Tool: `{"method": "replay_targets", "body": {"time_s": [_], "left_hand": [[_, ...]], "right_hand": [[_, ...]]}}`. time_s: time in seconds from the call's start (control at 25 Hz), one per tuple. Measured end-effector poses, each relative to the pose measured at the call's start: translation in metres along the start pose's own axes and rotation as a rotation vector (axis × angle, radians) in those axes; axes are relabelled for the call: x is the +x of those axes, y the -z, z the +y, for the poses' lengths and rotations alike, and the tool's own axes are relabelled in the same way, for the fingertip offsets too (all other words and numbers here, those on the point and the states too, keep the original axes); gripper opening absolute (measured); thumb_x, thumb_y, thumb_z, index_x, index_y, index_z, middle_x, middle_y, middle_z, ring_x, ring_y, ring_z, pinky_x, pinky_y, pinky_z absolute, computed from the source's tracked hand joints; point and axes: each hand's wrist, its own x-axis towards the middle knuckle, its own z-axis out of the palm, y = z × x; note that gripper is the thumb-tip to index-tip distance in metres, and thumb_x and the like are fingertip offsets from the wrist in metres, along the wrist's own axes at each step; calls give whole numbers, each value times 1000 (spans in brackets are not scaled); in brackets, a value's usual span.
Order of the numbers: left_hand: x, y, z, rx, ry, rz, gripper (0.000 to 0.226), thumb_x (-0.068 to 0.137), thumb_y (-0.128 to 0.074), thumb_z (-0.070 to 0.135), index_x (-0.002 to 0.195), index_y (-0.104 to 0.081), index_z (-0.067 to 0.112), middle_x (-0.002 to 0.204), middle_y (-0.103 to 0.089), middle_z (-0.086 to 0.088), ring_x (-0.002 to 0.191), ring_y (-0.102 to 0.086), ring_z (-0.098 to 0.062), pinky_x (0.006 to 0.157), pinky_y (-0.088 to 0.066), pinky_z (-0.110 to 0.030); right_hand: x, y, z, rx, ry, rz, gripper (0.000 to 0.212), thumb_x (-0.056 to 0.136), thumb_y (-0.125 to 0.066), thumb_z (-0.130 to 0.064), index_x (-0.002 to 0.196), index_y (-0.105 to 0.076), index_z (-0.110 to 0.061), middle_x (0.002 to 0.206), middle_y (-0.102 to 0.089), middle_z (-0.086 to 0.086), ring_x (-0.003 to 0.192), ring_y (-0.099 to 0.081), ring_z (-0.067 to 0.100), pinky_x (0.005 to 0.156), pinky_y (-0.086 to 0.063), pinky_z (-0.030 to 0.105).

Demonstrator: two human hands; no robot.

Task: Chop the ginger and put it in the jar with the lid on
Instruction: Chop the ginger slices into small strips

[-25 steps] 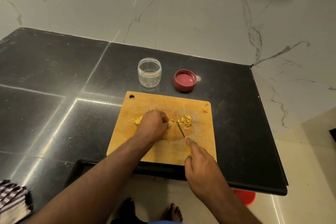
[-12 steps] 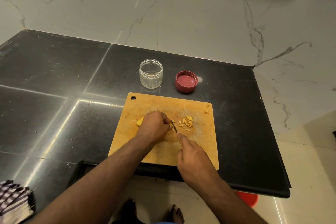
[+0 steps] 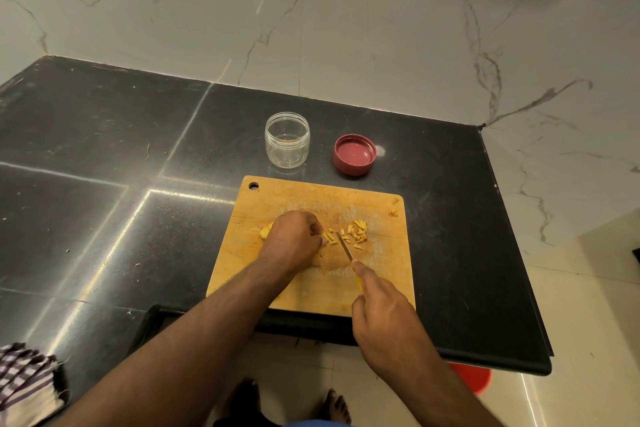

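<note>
On the black counter (image 3: pixel 104 156), keep your left hand (image 3: pixel 294 239) curled over the ginger (image 3: pixel 266 231); your right hand (image 3: pixel 381 308) grips the knife (image 3: pixel 344 246), so slice thin, clear of fingertips.

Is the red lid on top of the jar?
No, the red lid lies upside down on the black counter, to the right of the open, empty jar.

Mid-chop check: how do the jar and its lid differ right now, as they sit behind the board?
The jar is clear, taller and stands mouth up, empty; the lid is red, low and lies inner side up. The jar is on the left, the lid apart from it on the right. Both rest on the black counter, untouched.
</note>
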Motion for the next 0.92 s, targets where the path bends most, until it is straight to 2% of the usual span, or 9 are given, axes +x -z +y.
{"method": "replay_targets", "body": {"time_s": [0.08,0.28,0.56,0.72,0.92], "left_hand": [[-1,0,0,1,-1,11,19,88,-75,23,106,-75,17,102,-71,3,90,-60,-11,77,-51,-25],[-1,0,-1,31,-30,8,15,89,-71,21,103,-77,16,102,-73,3,85,-59,-8,72,-45,-22],[0,0,-1,28,-35,-5,12,88,-70,19,96,-79,17,96,-74,5,84,-61,-9,70,-44,-22],[0,-1,-2,31,-30,10,10,87,-71,20,92,-79,17,92,-73,4,84,-63,-11,69,-46,-24],[1,-1,-4,35,-38,10,15,89,-71,21,102,-78,16,101,-73,3,85,-59,-9,75,-48,-23]], "right_hand": [[4,0,-2,25,-3,-16,50,103,-36,-21,151,-28,-28,136,-51,-5,113,-54,10,94,-48,23],[17,-6,-9,4,18,-36,50,102,-36,-20,152,-28,-25,135,-52,-2,113,-52,10,94,-46,24],[25,-16,-11,-96,14,-110,57,97,-35,-13,151,-23,-25,124,-52,6,103,-56,22,84,-49,34],[11,-14,-5,-77,8,-101,54,100,-32,-17,151,-21,-29,120,-53,1,97,-55,16,79,-48,29],[-6,-6,2,-44,-26,-42,53,102,-34,-21,152,-22,-32,125,-53,-5,97,-56,11,83,-51,25]]}}
